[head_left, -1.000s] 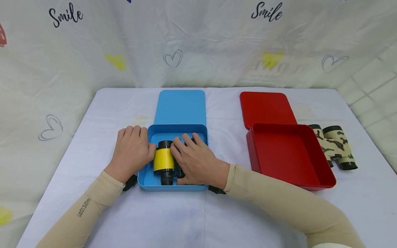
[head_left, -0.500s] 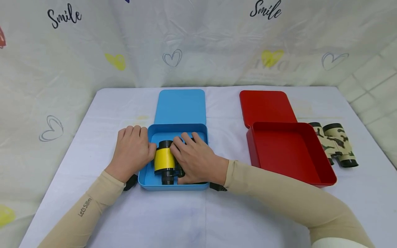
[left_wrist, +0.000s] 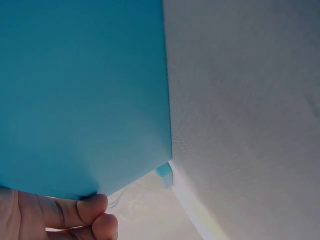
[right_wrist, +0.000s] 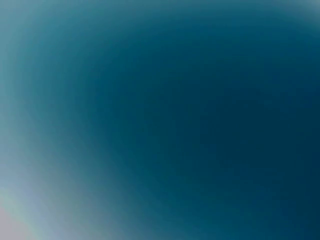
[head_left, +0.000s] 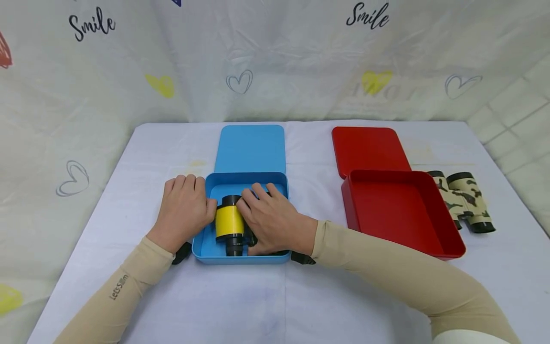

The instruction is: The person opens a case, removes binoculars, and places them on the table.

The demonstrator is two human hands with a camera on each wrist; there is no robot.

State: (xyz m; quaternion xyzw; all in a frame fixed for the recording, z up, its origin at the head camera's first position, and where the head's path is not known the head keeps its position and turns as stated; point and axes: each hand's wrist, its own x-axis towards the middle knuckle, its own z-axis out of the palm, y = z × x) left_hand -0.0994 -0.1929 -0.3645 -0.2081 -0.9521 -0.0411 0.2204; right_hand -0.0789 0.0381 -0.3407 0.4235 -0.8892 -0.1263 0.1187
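Observation:
Yellow and black binoculars (head_left: 229, 220) lie in an open blue box (head_left: 240, 261), eyepieces toward the near wall. My right hand (head_left: 272, 224) lies over their right half from above and grips it; that half is mostly hidden under the hand. My left hand (head_left: 182, 210) holds the box's left wall, with the thumb over the rim by the yellow barrel. In the left wrist view, curled fingers (left_wrist: 92, 210) press against the outside of the blue box wall (left_wrist: 90, 100). The right wrist view holds only blurred blue.
The blue lid (head_left: 250, 148) lies behind its box. An open red box (head_left: 399, 215) stands to the right, the red lid (head_left: 369, 150) behind it. Camouflage binoculars (head_left: 470, 203) lie on the white-covered table (head_left: 240, 306) at its right side.
The yellow binoculars have shifted slightly to the right under my right hand. My left hand keeps its hold on the blue box's left wall.

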